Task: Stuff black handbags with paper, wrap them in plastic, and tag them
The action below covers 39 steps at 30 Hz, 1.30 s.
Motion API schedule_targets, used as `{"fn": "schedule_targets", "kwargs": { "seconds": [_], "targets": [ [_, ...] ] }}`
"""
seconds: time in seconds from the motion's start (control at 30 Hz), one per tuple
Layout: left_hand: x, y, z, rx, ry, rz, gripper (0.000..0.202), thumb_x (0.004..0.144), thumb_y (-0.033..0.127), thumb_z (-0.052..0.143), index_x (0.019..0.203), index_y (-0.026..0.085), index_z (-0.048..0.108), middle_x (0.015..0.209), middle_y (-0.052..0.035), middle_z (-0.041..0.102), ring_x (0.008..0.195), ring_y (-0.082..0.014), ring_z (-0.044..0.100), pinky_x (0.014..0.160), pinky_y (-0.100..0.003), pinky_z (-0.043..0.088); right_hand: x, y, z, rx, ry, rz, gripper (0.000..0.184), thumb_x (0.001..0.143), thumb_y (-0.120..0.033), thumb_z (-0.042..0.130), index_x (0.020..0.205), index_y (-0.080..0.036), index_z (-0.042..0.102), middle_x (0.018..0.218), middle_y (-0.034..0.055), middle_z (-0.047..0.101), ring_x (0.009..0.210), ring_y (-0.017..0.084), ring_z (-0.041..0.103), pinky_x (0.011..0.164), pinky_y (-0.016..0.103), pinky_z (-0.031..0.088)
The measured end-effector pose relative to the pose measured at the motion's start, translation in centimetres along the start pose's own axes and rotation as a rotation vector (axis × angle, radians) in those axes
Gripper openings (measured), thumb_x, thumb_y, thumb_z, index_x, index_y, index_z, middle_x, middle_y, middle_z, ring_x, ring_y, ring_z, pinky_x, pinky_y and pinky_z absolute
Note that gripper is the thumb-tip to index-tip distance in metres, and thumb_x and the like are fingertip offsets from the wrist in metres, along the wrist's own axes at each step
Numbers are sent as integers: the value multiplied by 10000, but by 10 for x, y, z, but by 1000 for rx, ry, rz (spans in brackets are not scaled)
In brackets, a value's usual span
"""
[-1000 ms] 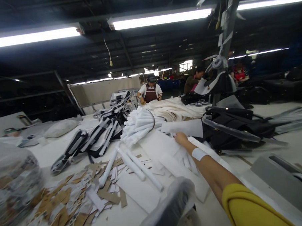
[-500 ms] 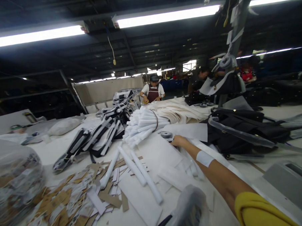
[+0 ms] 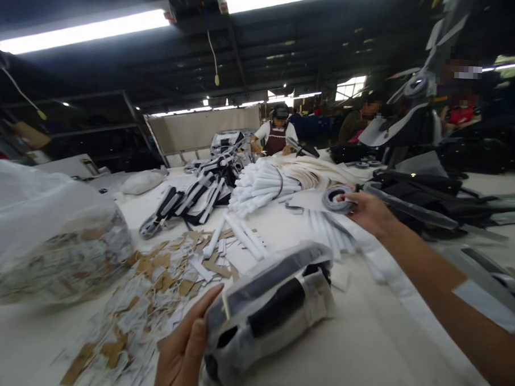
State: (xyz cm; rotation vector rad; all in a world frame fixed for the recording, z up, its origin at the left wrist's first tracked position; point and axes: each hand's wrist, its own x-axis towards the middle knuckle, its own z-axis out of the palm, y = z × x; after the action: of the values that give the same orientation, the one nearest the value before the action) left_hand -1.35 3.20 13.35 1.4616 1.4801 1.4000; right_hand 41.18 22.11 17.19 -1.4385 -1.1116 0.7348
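My right hand (image 3: pixel 370 213) is raised over the white table (image 3: pixel 361 357) and grips a grey roll of tape (image 3: pixel 337 199) by its rim. At the near edge my left hand (image 3: pixel 185 349) holds the end of a black and white bag piece wrapped in clear plastic (image 3: pixel 269 307), which lies on the table. Loose white paper tubes (image 3: pixel 238 235) lie just beyond it. Flat white strips (image 3: pixel 328 230) lie under my right hand.
A bundle of white rolled tubes (image 3: pixel 261 187) and a row of black-and-white bag pieces (image 3: pixel 193 196) lie mid-table. Brown and white paper scraps (image 3: pixel 151 291) spread at the left beside a full clear sack (image 3: pixel 46 240). Black bags (image 3: pixel 432 195) lie right. Other people (image 3: pixel 277 138) work at the far end.
My right hand picked the tape roll up off the table and lifted it. My left hand came into view, bringing the wrapped bag piece up onto the table. The view dropped lower.
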Motion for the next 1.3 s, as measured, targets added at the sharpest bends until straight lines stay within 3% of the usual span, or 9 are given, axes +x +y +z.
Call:
{"fn": "schedule_targets", "kwargs": {
  "seconds": [0.13, 0.27, 0.33, 0.43, 0.5, 0.6, 0.8, 1.03, 1.3],
  "targets": [
    [11, 19, -8, -17, -245, 48, 541, 911, 611, 494, 1220, 206, 676, 958, -67, 747, 919, -264, 679, 835, -361, 530, -96, -23, -35, 415, -67, -96, 358, 846, -309, 590, 1200, -277, 630, 1271, 89, 647, 1222, 256, 585, 1007, 439, 477],
    [14, 28, -12, 8, -386, 136, 520, 971, 565, 402, 844, 177, 725, 710, -34, 643, 679, -175, 572, 658, -283, 456, -181, -23, -44, 425, -31, -33, 576, 752, -461, 740, 1302, -389, 589, 1295, 83, 643, 1307, 316, 515, 1121, 509, 383],
    [15, 26, -14, 18, -424, 150, 547, 970, 577, 390, 799, 176, 720, 728, -42, 652, 688, -177, 567, 662, -284, 447, -214, -18, -35, 363, -67, 9, 750, 679, -584, 773, 1364, -387, 540, 1316, 114, 632, 1289, 373, 522, 1112, 562, 380],
    [22, 27, -17, -20, -436, 131, 558, 947, 623, 400, 1077, 193, 731, 958, -77, 730, 894, -230, 643, 825, -325, 485, -253, -15, -8, 350, -201, 84, 876, 667, -659, 760, 1429, -334, 473, 1317, 150, 629, 1228, 405, 567, 1050, 591, 433],
    [30, 36, -18, -61, -405, 142, 593, 938, 645, 398, 1256, 218, 658, 1168, -81, 706, 1088, -257, 627, 975, -357, 451, -272, -19, 15, 435, -303, 151, 821, 733, -620, 740, 1437, -305, 460, 1321, 137, 629, 1233, 366, 571, 1049, 546, 449],
    [42, 61, -15, -55, -488, 131, 630, 921, 659, 424, 1288, 191, 631, 1119, -85, 722, 1066, -264, 650, 969, -375, 467, -288, -28, 48, 629, -425, 221, 611, 832, -526, 700, 1370, -290, 533, 1342, 88, 617, 1249, 291, 563, 1060, 459, 454],
    [49, 104, -10, 56, -786, 100, 433, 849, 568, 626, 931, 156, 729, 826, -29, 706, 766, -169, 634, 705, -244, 474, -292, -47, 95, 913, -473, 280, 375, 852, -351, 717, 1207, -266, 633, 1217, 33, 671, 1152, 203, 618, 1101, 397, 418],
    [54, 110, -3, 24, -713, 67, 460, 753, 540, 737, 1005, 156, 718, 913, -30, 725, 823, -170, 637, 768, -259, 470, -294, -76, 125, 1062, -415, 171, 358, 824, -301, 743, 1160, -260, 627, 1125, 6, 699, 1124, 199, 631, 1120, 431, 403],
    [60, 113, 0, 99, -646, 99, 458, 674, 520, 805, 908, 154, 661, 838, -14, 662, 785, -156, 601, 738, -262, 451, -294, -90, 135, 1104, -396, 95, 407, 826, -312, 739, 1201, -203, 625, 1182, 49, 678, 1163, 212, 612, 1094, 400, 431]
  ]
}}
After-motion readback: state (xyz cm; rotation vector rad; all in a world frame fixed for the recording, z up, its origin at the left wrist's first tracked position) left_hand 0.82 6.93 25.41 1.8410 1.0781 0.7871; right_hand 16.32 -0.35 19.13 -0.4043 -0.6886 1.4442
